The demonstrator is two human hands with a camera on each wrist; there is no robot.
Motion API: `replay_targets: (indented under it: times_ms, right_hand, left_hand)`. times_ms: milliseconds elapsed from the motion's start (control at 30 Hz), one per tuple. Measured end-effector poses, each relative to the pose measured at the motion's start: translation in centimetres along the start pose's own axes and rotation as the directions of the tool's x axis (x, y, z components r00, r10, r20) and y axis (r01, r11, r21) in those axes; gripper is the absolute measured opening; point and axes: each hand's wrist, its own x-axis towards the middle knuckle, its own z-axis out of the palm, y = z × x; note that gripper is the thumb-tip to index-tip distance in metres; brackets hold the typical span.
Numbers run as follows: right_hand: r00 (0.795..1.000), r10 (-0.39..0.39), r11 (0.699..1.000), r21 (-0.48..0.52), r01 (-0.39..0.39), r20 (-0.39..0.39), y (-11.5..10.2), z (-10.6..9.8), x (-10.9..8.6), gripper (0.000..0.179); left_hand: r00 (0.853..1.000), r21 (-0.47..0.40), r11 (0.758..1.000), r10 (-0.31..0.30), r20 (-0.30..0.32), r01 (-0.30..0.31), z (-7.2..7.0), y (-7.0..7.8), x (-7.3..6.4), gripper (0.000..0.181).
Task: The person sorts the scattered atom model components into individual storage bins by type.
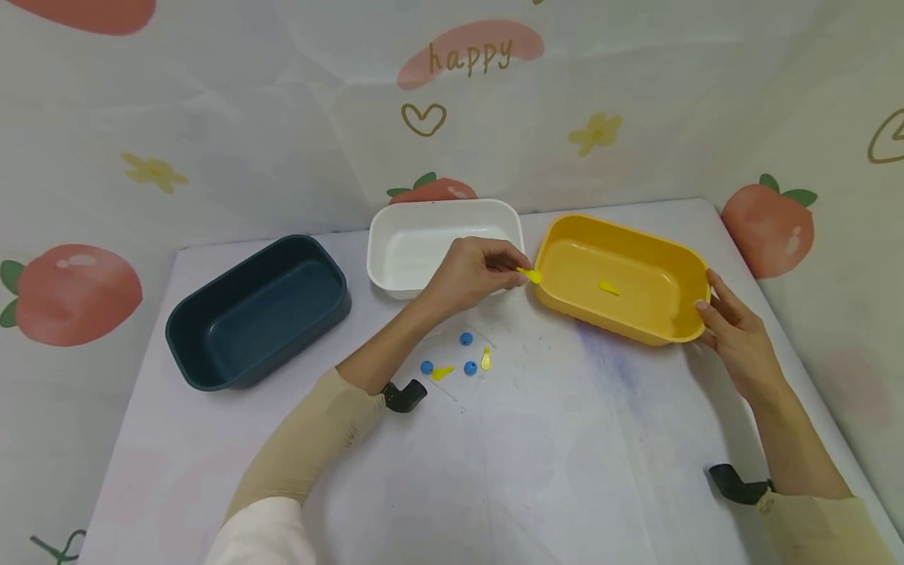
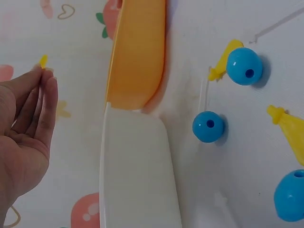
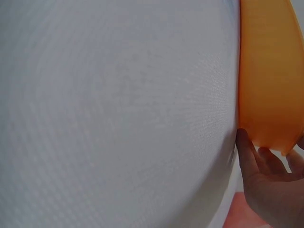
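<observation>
My left hand (image 1: 472,273) pinches a small yellow bottle-shaped piece (image 1: 531,275) between thumb and fingertips, right at the near-left rim of the yellow tub (image 1: 639,243). In the left wrist view only the tip of that yellow piece (image 2: 43,61) shows above the fingers. At the tub's right end, my right hand (image 1: 738,341) grips the wall, thumb at the rim and fingers along the outside. Another yellow bottle-shaped piece (image 1: 609,289) lies inside the tub. On the table below the left hand are blue beads (image 1: 466,339) with holes and two more yellow pieces (image 1: 442,373).
A white tub (image 1: 384,271) stands at the back middle, partly behind the left hand. To the left sits a dark blue tub (image 1: 282,349), turned at an angle. A printed cloth (image 1: 282,118) hangs behind the white table (image 1: 530,471).
</observation>
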Motion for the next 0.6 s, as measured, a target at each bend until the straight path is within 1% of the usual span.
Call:
replay_targets:
  times_ms: [167,300,500,600]
  right_hand:
    - [1.000,-0.007,1.000,0.003,0.007,0.000,0.0,-0.1,0.0,0.063]
    - [1.000,-0.004,1.000,0.015,0.004,-0.001,0.0,-0.1,-0.1,0.063]
    - [1.000,-0.001,1.000,0.004,0.001,0.001,0.0,-0.1,0.0,0.064]
    - [1.000,0.006,1.000,-0.003,-0.006,-0.004,0.0,-0.1,0.0,0.064]
  left_hand:
    - [0.998,0.002,0.998,0.066,-0.005,-0.066,0.6,0.0,0.7,0.012]
    - [0.997,-0.025,0.997,0.076,0.009,-0.076,1.0,0.3,1.2,0.013]
    - [0.995,-0.022,0.995,0.100,0.019,-0.099,1.7,0.5,1.7,0.015]
    - [0.994,-0.027,0.995,0.102,0.030,-0.101,2.3,0.5,2.0,0.016]
